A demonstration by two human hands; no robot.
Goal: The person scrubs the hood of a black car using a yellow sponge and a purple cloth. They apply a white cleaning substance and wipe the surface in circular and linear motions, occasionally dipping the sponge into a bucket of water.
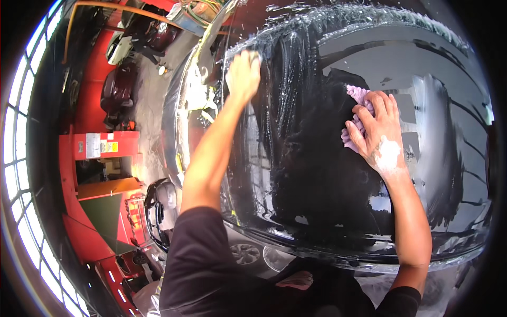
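Note:
A glossy black car panel (327,169) lies under both my hands, wet and streaked with pale, milky residue. My left hand (244,74) is closed at the panel's far left part, pressing on the streaked surface. A small pale edge shows by its fingers, but what they hold is mostly hidden. Farther right, my right hand (379,124) grips a crumpled purple cloth (359,94) against the panel, fingers bent over it. A white patch of residue covers the back of that hand and wrist. Around the cloth the surface has dark, wiped-looking areas beside hazy grey ones.
Crinkled clear plastic film (380,13) runs along the panel's far edge. Yellow masking tape (208,105) and light covering line its left side. Beyond are a red partition (68,174), a dark red car (119,90) and a black car (160,211). A silver wheel (244,253) shows below.

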